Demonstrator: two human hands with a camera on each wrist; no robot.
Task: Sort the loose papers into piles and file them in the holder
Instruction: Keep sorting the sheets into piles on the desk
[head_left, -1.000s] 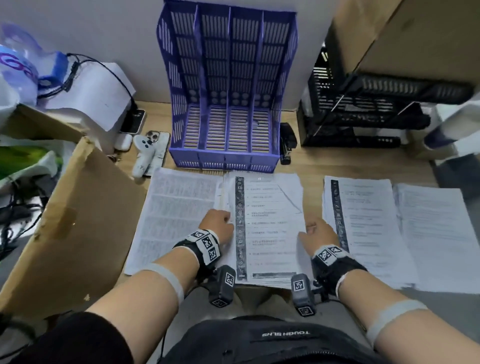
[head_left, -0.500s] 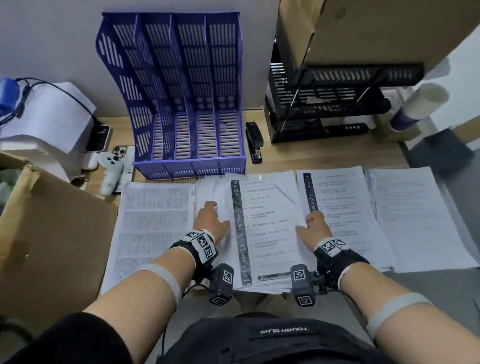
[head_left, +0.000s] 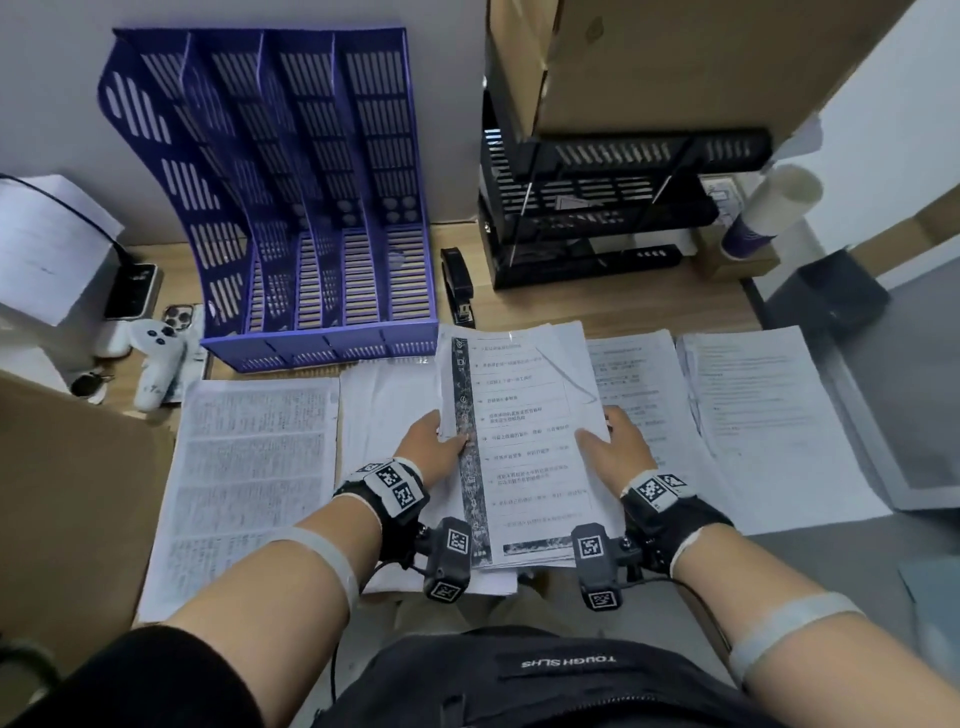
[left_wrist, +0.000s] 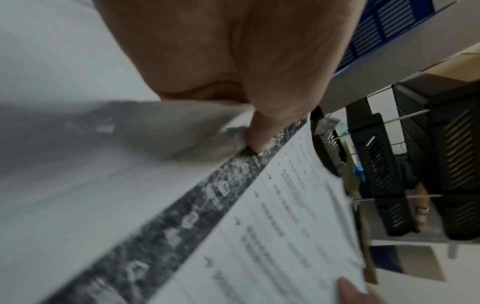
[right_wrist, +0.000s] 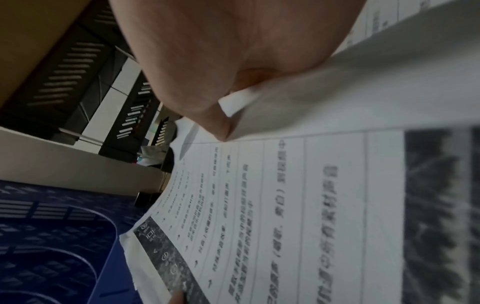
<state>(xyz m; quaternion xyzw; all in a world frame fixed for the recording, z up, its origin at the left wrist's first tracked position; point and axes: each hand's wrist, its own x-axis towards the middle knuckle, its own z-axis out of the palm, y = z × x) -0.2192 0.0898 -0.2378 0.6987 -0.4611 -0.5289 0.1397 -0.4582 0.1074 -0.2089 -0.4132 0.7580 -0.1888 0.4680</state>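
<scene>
A stack of printed sheets with a dark band down its left side (head_left: 519, 441) is held up off the desk, in front of the blue four-slot file holder (head_left: 291, 208). My left hand (head_left: 436, 447) grips the stack's left edge, thumb on the dark band (left_wrist: 259, 131). My right hand (head_left: 610, 441) grips its right edge, thumb on top (right_wrist: 221, 125). Three more paper piles lie flat on the desk: dense text at the left (head_left: 249, 467), and two at the right (head_left: 644, 374) (head_left: 769, 415). The holder's slots look empty.
A black stapler (head_left: 458, 288) lies just right of the holder. Black stacked trays (head_left: 597, 208) under a cardboard box stand at back right. A game controller (head_left: 153, 358) and phones lie at the left, with a cardboard box (head_left: 67, 493) beside the left pile.
Both hands took hold of the middle stack by its sides and lifted it off the desk, shifting it slightly right. The head view swung to the right.
</scene>
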